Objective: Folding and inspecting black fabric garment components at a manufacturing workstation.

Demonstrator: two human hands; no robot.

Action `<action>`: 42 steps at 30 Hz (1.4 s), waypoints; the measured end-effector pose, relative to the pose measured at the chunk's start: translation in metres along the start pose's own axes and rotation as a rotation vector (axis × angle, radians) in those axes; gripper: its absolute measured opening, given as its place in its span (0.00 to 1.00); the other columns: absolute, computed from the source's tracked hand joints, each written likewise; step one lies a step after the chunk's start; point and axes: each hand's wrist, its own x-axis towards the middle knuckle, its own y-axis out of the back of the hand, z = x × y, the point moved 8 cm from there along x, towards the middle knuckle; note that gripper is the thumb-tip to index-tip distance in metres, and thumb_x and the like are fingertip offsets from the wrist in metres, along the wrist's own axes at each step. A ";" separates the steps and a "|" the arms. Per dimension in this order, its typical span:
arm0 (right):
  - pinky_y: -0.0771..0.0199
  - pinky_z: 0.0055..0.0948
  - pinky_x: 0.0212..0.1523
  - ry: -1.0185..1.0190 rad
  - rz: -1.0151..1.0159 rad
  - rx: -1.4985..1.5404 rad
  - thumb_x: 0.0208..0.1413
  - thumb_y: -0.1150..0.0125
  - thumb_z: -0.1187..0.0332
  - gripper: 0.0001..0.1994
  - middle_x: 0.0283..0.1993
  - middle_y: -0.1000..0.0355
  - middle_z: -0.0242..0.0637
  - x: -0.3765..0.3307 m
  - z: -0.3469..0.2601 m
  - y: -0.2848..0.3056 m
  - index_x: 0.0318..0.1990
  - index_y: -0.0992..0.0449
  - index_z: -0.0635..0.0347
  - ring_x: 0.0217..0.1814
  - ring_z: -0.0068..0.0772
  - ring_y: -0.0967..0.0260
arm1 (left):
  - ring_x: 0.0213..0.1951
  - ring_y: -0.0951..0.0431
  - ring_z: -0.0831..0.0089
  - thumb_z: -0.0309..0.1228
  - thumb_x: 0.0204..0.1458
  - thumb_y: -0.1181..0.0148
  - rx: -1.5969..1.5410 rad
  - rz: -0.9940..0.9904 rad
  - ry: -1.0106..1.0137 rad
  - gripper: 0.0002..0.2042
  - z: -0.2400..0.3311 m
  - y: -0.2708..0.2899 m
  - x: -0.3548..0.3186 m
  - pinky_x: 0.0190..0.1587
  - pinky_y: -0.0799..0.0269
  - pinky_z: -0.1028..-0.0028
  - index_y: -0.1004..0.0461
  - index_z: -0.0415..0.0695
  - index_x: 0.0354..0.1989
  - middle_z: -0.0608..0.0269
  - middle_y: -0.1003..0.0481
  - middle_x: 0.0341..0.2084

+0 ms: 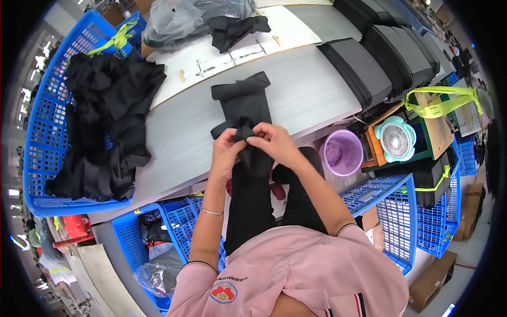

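A black fabric piece lies partly on the grey table and hangs over its near edge. My left hand pinches the cloth near that edge, thumb and fingers together. Close beside it, my right hand pinches the same cloth, so a small bunched fold sits between the two hands. The far end of the piece is spread sideways on the table. Fingers cover part of the fold, so its exact shape cannot be made out.
On the left, a blue basket holds heaped black fabric. Stacked black pieces stand at the back right. A plastic bag and another black cloth lie far back. A purple bin and a small fan are right.
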 end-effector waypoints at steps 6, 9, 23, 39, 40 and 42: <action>0.34 0.32 0.25 0.348 0.580 -0.495 0.49 0.38 0.77 0.08 0.22 0.34 0.40 -0.011 -0.032 0.051 0.35 0.31 0.60 0.22 0.38 0.34 | 0.27 0.30 0.86 0.17 0.53 0.44 0.418 0.351 -0.702 0.07 0.052 0.047 -0.011 0.30 0.36 0.84 0.28 0.40 0.39 0.70 0.26 0.30; 0.32 0.33 0.25 0.330 0.743 -0.440 0.50 0.39 0.76 0.12 0.23 0.34 0.39 -0.015 -0.026 0.077 0.43 0.30 0.59 0.21 0.36 0.33 | 0.30 0.31 0.86 0.18 0.53 0.40 0.385 0.469 -0.359 0.12 0.055 0.015 -0.018 0.29 0.37 0.84 0.30 0.40 0.45 0.68 0.27 0.35; 0.28 0.39 0.48 0.425 0.627 -0.418 0.46 0.27 0.63 0.33 0.52 0.32 0.47 -0.006 -0.026 0.173 0.59 0.34 0.60 0.46 0.46 0.30 | 0.27 0.33 0.82 0.20 0.50 0.38 0.560 0.456 -0.516 0.33 0.071 -0.011 -0.037 0.29 0.36 0.80 0.43 0.43 0.66 0.59 0.33 0.56; 0.26 0.43 0.43 0.187 0.866 -1.115 0.50 0.41 0.71 0.07 0.38 0.25 0.46 -0.010 0.010 0.375 0.35 0.21 0.61 0.43 0.48 0.26 | 0.29 0.26 0.82 0.22 0.57 0.42 0.216 0.372 -0.259 0.21 -0.005 -0.007 -0.115 0.26 0.35 0.86 0.36 0.38 0.59 0.57 0.26 0.47; 0.26 0.42 0.42 0.344 0.939 -1.165 0.48 0.43 0.74 0.03 0.35 0.27 0.44 -0.013 0.002 0.358 0.30 0.25 0.61 0.42 0.47 0.28 | 0.29 0.26 0.82 0.22 0.57 0.42 0.209 0.361 -0.245 0.20 -0.008 -0.009 -0.119 0.26 0.35 0.86 0.36 0.37 0.59 0.58 0.26 0.45; 0.29 0.39 0.43 0.340 0.895 -1.434 0.44 0.42 0.75 0.05 0.37 0.30 0.40 -0.011 0.002 0.336 0.31 0.27 0.59 0.44 0.43 0.31 | 0.29 0.25 0.82 0.22 0.58 0.42 0.190 0.332 -0.221 0.18 -0.008 -0.018 -0.125 0.26 0.35 0.86 0.33 0.36 0.57 0.59 0.24 0.42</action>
